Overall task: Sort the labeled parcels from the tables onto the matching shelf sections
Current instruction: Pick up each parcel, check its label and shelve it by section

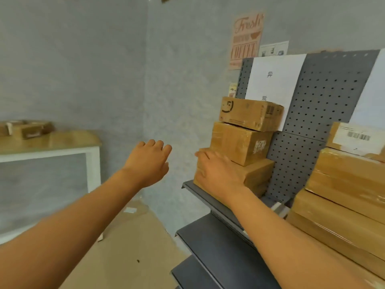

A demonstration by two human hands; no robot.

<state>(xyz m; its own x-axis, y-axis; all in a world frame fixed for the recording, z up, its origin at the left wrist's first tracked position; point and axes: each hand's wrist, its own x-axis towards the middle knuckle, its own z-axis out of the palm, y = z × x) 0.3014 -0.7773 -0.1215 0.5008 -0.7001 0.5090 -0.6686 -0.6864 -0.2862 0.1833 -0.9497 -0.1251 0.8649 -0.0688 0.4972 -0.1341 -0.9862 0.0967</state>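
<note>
At centre frame our right hand [218, 174] rests flat, fingers straight, on the bottom parcel [258, 174]; our left hand [149, 163] hangs beside it, loosely curled, holding nothing.

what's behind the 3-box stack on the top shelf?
Behind the stack: grey pegboard and a white paper sign. The top box covers the sign's lower part, so the second character is cut off. Right hand rests on the bottom box.
</note>
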